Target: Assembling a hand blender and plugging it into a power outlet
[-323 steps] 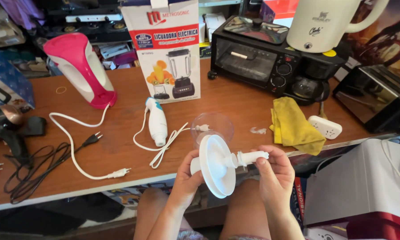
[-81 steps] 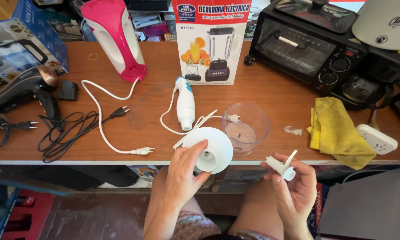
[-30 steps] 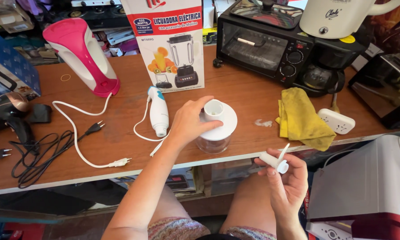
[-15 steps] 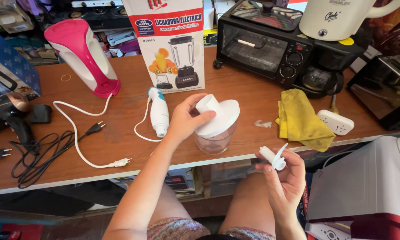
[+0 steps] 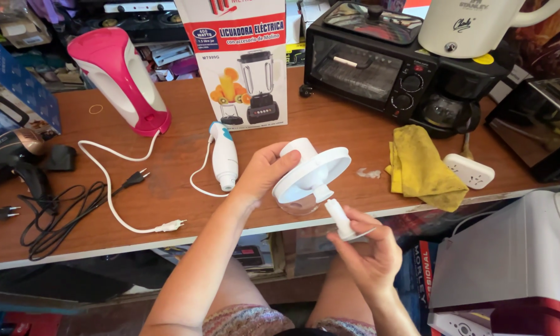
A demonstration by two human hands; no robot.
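Note:
My left hand (image 5: 264,174) grips a round white chopper lid (image 5: 311,171) by its top knob and holds it tilted above a small clear bowl (image 5: 298,205) at the table's front edge. My right hand (image 5: 370,252) holds a small white blade piece (image 5: 341,219) by its base, its stem pointing up at the underside of the lid. A white hand-blender motor unit (image 5: 224,155) with a white cord lies on the wooden table (image 5: 137,249) just left of my left hand.
A pink and white appliance (image 5: 121,81) stands at back left and a blender box (image 5: 242,59) at back centre. A black toaster oven (image 5: 379,62), a yellow cloth (image 5: 423,165) and a white power adapter (image 5: 469,171) are to the right. A hair dryer (image 5: 9,158) with black cords lies far left.
My left hand has tilted the lid up off the clear bowl. My right hand has risen with the blade piece until its stem is just under the lid.

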